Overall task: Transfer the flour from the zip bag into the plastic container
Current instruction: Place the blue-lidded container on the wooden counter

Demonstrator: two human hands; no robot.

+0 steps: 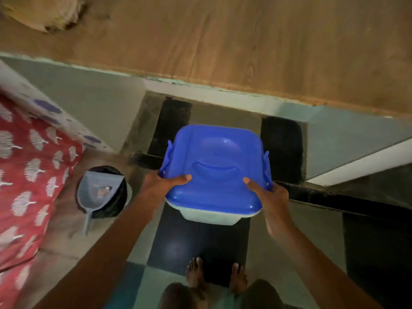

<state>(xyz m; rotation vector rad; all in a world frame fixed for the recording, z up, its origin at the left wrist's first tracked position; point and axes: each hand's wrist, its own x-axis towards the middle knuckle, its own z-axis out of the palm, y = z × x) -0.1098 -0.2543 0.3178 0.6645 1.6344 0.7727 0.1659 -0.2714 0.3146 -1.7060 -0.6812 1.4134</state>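
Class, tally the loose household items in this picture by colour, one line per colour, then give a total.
Blue and white: 1, the plastic container with its blue lid
Grey: 1, the dustpan
Black: 1, the bin under the dustpan
Total: 3

A grey dustpan lies across a black-lined bin beside red patterned cloth.
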